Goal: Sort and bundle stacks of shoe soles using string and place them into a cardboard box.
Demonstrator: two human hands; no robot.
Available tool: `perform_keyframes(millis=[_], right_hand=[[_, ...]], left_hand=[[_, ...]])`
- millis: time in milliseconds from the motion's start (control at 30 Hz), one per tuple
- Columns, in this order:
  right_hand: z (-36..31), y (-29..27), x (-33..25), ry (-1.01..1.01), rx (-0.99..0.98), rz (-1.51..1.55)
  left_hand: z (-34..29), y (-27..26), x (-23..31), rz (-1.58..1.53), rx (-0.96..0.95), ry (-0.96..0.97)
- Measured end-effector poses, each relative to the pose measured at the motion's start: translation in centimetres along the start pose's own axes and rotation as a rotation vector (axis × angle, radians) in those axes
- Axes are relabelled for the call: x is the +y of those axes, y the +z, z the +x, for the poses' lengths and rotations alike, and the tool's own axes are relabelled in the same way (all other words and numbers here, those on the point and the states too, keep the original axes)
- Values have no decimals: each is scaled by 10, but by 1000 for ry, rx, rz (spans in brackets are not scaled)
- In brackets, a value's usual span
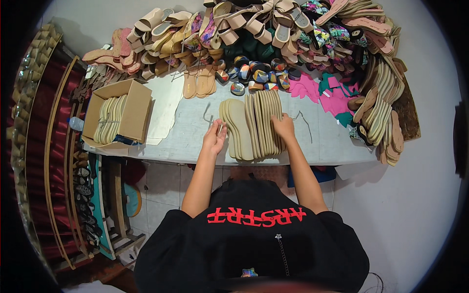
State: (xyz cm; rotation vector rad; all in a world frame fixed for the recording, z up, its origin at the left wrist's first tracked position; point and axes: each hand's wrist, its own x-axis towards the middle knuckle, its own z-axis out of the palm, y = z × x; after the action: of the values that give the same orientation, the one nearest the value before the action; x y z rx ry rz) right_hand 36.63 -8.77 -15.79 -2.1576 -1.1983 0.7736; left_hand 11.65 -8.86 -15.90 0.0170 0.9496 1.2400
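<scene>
A row of beige shoe soles (264, 124) stands packed on edge on the table in front of me, with a few at the left end leaning over and showing their flat faces. My right hand (284, 128) grips the right end of this row, fingers bent over the soles. Just left of the row is my left hand (214, 137), palm turned up and fingers loosely apart, close to the leaning soles. A thin grey cord (207, 113) curls beside its fingertips. Another stretch of grey cord (309, 128) lies right of the row; any link beneath the soles is hidden.
The pale table (190, 146) carries a cardboard box (139, 115) holding a tied sole bundle at left. Heaped sandals (229, 34) line the back, with multicoloured wedge pieces (261, 75) before them. Pink fabric pieces (334, 102) and stacked soles (383, 110) lie right.
</scene>
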Motion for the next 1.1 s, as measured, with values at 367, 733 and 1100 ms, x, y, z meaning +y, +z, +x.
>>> perform_keyframes(millis=[367, 733, 1100], right_hand=[[22, 12, 37, -113, -133, 158], [15, -1, 51, 190, -220, 586], [18, 34, 76, -19, -95, 711]], left_hand=[[31, -37, 7, 886, 1, 12], [24, -9, -29, 736, 5, 121], [-4, 32, -57, 1230, -96, 461]])
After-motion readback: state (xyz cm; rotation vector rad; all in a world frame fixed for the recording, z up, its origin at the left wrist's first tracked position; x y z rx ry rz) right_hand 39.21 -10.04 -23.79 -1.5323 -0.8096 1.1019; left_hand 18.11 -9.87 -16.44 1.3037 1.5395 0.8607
